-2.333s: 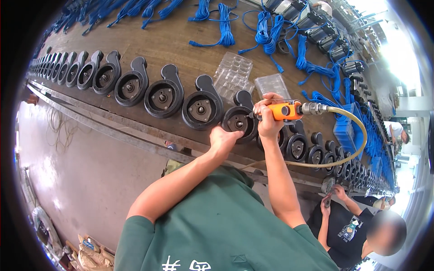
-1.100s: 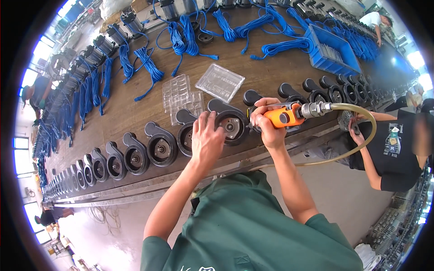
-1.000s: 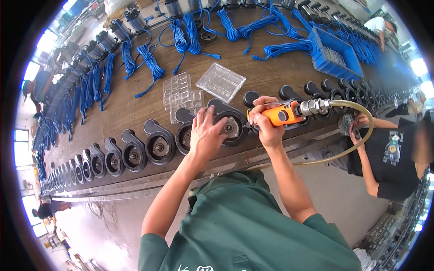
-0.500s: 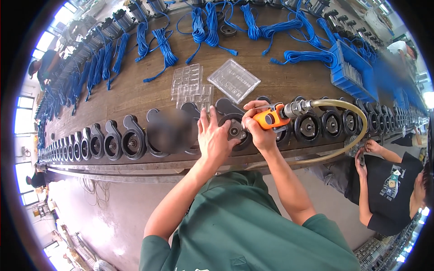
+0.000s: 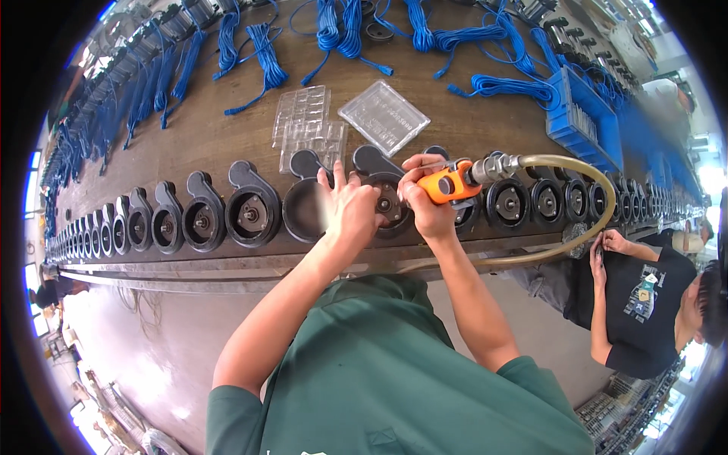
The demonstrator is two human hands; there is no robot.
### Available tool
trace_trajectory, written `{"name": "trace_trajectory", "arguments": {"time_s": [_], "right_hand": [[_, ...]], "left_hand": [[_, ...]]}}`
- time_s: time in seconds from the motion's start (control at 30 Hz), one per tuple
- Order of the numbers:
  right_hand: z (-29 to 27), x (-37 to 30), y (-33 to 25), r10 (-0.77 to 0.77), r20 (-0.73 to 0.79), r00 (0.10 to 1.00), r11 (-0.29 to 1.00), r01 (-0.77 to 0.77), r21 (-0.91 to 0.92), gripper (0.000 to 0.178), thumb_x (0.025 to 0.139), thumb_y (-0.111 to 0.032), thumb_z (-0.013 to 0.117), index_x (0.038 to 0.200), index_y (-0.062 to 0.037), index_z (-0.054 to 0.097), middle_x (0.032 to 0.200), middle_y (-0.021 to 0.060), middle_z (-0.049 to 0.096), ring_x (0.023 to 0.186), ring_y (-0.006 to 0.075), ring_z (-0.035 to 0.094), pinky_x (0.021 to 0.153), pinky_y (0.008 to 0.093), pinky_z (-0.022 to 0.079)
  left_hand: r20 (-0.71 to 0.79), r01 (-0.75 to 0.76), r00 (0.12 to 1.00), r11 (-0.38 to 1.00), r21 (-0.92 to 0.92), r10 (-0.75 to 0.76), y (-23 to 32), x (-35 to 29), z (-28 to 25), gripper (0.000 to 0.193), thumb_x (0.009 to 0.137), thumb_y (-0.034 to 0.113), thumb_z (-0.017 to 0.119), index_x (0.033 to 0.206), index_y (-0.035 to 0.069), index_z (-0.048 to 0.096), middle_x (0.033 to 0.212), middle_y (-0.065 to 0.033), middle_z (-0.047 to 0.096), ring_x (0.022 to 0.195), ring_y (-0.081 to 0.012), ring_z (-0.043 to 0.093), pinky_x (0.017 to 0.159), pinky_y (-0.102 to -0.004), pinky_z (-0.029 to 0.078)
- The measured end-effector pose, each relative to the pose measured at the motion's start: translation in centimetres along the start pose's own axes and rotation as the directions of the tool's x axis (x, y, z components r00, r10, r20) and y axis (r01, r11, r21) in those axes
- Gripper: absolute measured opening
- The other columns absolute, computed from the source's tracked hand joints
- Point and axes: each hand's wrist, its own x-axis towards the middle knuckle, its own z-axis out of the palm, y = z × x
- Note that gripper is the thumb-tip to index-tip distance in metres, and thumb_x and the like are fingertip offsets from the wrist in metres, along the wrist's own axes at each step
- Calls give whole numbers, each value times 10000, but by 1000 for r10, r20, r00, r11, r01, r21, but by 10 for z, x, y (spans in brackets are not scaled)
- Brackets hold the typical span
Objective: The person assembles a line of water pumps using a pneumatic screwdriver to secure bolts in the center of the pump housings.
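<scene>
My right hand (image 5: pixel 426 203) is closed round an orange air blow gun (image 5: pixel 437 186), with a metal coupling and a tan hose (image 5: pixel 582 161) at its back end. The gun's front points left, toward a black pump housing (image 5: pixel 393 182) with a round disc and a central shaft in it. My left hand (image 5: pixel 353 206) lies spread at that housing's left side, thumb and forefinger touching it near the disc. The gun's front tip is hidden by my right fingers.
Similar black housings (image 5: pixel 252 214) form a long row along the table's near edge. Beyond it lie clear plastic trays (image 5: pixel 311 125), a clear lid (image 5: pixel 384 116) and bundled blue cables (image 5: pixel 265 61). A blue crate (image 5: pixel 560 121) stands at right. A co-worker in a black shirt (image 5: pixel 648 311) is at lower right.
The view has shifted, so the row and the trays appear higher and further left. Both hands stay at the same housing, and the blow gun remains in my right hand.
</scene>
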Motion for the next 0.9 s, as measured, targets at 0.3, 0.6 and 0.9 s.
{"name": "trace_trajectory", "arguments": {"time_s": [0.3, 0.6, 0.9], "right_hand": [[14, 24, 1, -121, -79, 989, 988, 127, 85, 237, 832, 14, 484, 1069, 17, 476, 723, 75, 553, 614, 131, 514, 628, 280, 474], [12, 25, 6, -92, -42, 995, 993, 95, 68, 216, 843, 12, 481, 1059, 9, 470, 713, 68, 546, 618, 134, 520, 635, 282, 475], [16, 30, 12, -83, -1, 997, 992, 83, 100, 208, 832, 43, 533, 1033, 1, 496, 744, 41, 560, 645, 106, 544, 622, 253, 476]], "left_hand": [[-20, -21, 1000, 999, 35, 22, -7, 0, 6, 430, 591, 366, 849, 960, 166, 750, 1013, -149, 656, 1257, -463, 449, 1110, -659, 154], [-9, -24, 1000, 1000, 17, 24, -9, -1, 3, 449, 597, 371, 846, 995, 186, 751, 996, -118, 636, 1234, -443, 455, 1103, -661, 157], [-54, -31, 998, 999, 22, 32, -10, -2, 8, 420, 592, 354, 852, 960, 172, 762, 976, -123, 645, 1213, -439, 464, 1099, -672, 156]]}}
